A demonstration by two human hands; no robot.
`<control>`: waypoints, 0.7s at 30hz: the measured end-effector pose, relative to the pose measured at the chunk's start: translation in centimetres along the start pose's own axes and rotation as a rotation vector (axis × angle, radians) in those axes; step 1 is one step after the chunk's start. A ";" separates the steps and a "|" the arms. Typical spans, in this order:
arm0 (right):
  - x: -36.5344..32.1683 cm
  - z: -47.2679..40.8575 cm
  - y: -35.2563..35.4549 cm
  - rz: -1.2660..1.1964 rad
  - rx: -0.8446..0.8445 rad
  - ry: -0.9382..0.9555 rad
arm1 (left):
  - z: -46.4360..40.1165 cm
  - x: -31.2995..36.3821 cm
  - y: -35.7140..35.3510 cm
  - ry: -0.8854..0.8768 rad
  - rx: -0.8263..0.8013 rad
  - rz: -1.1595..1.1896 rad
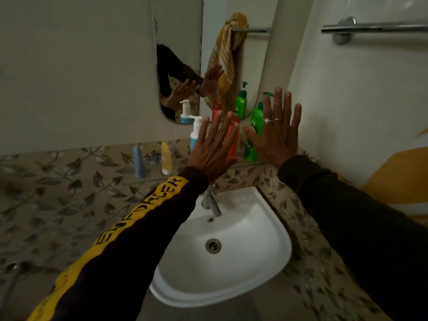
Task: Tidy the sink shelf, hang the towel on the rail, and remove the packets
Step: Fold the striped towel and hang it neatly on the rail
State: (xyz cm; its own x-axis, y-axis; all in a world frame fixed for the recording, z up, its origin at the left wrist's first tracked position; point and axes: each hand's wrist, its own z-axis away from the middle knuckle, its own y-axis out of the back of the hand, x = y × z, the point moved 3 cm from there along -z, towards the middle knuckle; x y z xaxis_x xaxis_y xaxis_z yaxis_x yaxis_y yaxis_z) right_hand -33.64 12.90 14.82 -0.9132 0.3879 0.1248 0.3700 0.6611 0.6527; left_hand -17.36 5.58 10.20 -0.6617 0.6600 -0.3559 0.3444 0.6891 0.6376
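Both my hands are raised, backs toward me, over the glass shelf point(143, 180) above the sink. My left hand point(212, 147) has its fingers straight and spread and holds nothing. My right hand point(276, 133), with rings, is spread the same way and empty. Behind them on the shelf stand a white and blue pump bottle point(195, 132), a red bottle point(232, 140) and a green pump bottle point(254, 126), partly hidden by my hands. A blue tube point(138, 162) and a yellow tube point(165, 158) stand to the left. A yellow striped towel point(228, 56) shows in the mirror, bunched on a rail's reflection. No packets show.
A chrome towel rail point(375, 28) is on the right wall, bare. A white basin point(227, 251) with a metal tap point(212, 201) sits below the shelf. The mirror point(180, 42) hangs above. Leaf-patterned tiles cover the lower wall.
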 end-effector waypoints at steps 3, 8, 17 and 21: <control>0.4 0.1 -0.3 0.012 0.000 -0.011 | 0.5 0.4 -0.2 -0.017 0.006 0.015; 1.1 0.4 -0.9 0.037 0.026 -0.009 | 0.9 0.9 -0.4 -0.017 -0.004 0.060; 0.9 0.7 -1.0 0.069 0.013 0.003 | 0.9 0.3 -1.1 -0.013 -0.015 0.115; 0.9 0.9 -0.8 0.079 -0.005 0.003 | 1.1 -0.2 -1.6 -0.003 -0.011 0.140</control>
State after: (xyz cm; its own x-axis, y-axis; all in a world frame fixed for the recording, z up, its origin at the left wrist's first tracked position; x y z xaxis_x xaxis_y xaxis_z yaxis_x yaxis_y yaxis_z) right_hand -34.56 13.33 13.76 -0.8818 0.4365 0.1786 0.4400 0.6250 0.6448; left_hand -17.03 4.68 8.56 -0.6059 0.7503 -0.2647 0.4260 0.5869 0.6885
